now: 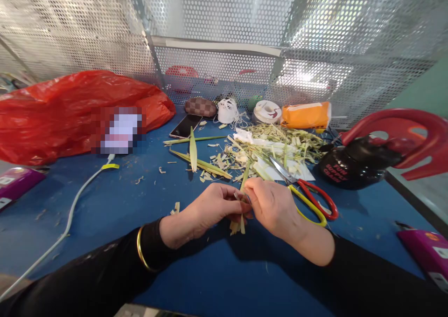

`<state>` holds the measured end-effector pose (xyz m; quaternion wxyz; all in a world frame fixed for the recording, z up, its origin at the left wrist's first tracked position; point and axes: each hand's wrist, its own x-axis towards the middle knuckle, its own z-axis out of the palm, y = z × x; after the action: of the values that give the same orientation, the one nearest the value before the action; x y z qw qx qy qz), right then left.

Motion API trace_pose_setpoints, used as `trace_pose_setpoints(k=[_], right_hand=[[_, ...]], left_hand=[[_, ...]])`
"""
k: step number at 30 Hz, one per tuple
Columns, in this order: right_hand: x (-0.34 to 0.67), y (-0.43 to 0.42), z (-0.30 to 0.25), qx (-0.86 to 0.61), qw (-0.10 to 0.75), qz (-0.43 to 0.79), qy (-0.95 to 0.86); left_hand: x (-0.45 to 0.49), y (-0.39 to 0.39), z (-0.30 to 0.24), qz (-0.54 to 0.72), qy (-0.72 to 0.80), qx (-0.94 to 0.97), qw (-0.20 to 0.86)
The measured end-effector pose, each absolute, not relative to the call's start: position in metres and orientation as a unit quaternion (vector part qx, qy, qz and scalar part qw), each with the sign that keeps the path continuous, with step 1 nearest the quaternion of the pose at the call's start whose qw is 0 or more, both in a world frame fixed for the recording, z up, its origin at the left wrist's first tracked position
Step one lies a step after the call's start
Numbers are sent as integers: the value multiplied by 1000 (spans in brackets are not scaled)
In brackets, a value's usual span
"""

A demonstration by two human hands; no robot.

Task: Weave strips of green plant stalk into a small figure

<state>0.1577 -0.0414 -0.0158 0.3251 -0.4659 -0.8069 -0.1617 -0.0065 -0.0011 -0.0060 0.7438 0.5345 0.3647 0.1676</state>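
My left hand and my right hand meet over the blue table, both pinched on a narrow pale green leaf strip that hangs down between them and rises toward the pile. Fingers of both hands are closed around the strip. Red and yellow handled scissors lie just right of my right hand, blades pointing up left. A heap of cut leaf pieces lies beyond the hands.
A red plastic bag fills the left. A phone, thread spool, tape roll, orange packet, black cap, red stool, white cable and purple boxes surround the work area. Perforated metal wall stands behind.
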Motion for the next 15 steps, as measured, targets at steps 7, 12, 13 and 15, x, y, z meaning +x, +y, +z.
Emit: trace_pose_setpoints(k=[7,12,13,15], right_hand=[[157,-43,-15,-566,355,-25,-744],[156,-40,-10,-607,369,146,-689],[155,-39,-9,-610,370,178,-677],[154,-37,-9,-613,372,234,-657]], left_hand=[[-5,-7,-4,220,367,648,630],[-8,-13,-3,278,343,827,349],[-9,-13,-3,283,328,845,314],[-11,-13,-4,285,303,871,262]])
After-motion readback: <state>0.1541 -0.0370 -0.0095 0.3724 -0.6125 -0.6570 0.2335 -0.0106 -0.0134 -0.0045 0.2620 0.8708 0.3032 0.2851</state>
